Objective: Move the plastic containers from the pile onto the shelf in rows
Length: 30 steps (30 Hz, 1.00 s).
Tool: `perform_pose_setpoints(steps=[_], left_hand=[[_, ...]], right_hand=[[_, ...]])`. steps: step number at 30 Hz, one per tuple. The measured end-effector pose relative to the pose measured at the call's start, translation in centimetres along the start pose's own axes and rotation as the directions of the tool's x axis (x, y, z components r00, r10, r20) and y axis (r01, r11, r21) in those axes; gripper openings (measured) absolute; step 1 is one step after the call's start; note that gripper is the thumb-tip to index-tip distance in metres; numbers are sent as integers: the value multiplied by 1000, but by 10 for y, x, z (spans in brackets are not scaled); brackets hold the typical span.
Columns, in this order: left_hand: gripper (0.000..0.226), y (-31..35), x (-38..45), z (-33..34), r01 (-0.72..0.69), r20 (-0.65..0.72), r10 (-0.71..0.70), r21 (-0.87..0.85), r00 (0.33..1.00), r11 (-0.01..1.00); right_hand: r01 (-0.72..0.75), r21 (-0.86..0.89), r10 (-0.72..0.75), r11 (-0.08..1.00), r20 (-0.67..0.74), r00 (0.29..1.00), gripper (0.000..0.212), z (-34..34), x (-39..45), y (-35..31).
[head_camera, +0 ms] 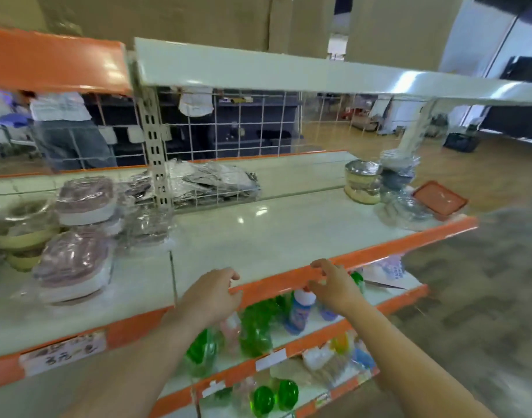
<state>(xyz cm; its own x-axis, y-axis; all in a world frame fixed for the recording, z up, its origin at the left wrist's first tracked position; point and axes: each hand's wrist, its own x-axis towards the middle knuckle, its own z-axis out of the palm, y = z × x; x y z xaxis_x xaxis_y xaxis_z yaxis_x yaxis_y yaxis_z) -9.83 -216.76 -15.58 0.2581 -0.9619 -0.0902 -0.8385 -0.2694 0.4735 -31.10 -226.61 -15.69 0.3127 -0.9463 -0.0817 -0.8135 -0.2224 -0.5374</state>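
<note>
The shelf (258, 233) was the biggest thing before me, a pale glossy board with an orange front lip running from the lower left up to its right corner. Above it hung another white shelf board (288, 73), and behind, a wire grid back panel (243, 125) let me see through to the room beyond, where a person (65, 128) stood on the far side.

The pile of plastic containers (74, 236) sat at the left end of the shelf, all wrapped in clear film: pink-lidded stacks (74, 267) nearest the front edge, yellowish round ones (23, 236) toward the far left, and more film-wrapped ones behind them. Flat grey wrapped packs (210, 182) lay on the other side of the grid, near the back edge at the middle. At the right end, close to the back corner, stood a stack of round yellowish tubs (362, 182) with a stack of greyish wrapped containers (400, 188) just beside it, and an orange-red lid (439, 200) lay at the very right corner.

On the lower shelf, green bottles (255, 330) and a blue bottle with a white cap (299, 312) showed under the orange lip.

My left hand (210, 297) rested at the front edge near the middle, fingers loosely curled over the lip and holding nothing. My right hand (334, 285) was just beside it on the right, fingers spread and bent, their tips touching the orange lip, with nothing in them either.
</note>
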Motion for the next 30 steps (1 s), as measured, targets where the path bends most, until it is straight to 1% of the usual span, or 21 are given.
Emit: perform_pose_setpoints(steps=[5,11,15,20,22,24,28,30], left_hand=[[48,72,38,33,-62,58,58,72,997,995],[52,146,82,64,-167,91,159,82,983,983],[52,190,121,79,-229,85,223,62,971,971],[49,237,184,95,-275,79,274,-7,958,962],[47,254,210,98,-276,50,278,-31,959,961],[44,270,234,98,-264,-8,264,-65,964,962],[41,296,280,92,-216,-188,188,-140,964,966],[48,304,301,89,-192,-261,139,-191,955,963]], right_hand=[[-28,-18,27,999,-67,997,47,-48,5,66],[-127,21,129,992,-123,984,48,-89,22,126],[-204,32,207,978,-163,965,47,-111,38,161],[-232,53,238,971,-252,938,49,-146,77,199],[-248,48,252,968,-261,932,51,-162,101,207],[-256,52,260,965,-263,929,50,-176,124,213],[-201,94,220,975,-311,925,49,-195,164,221],[-180,97,203,979,-336,920,49,-199,180,226]])
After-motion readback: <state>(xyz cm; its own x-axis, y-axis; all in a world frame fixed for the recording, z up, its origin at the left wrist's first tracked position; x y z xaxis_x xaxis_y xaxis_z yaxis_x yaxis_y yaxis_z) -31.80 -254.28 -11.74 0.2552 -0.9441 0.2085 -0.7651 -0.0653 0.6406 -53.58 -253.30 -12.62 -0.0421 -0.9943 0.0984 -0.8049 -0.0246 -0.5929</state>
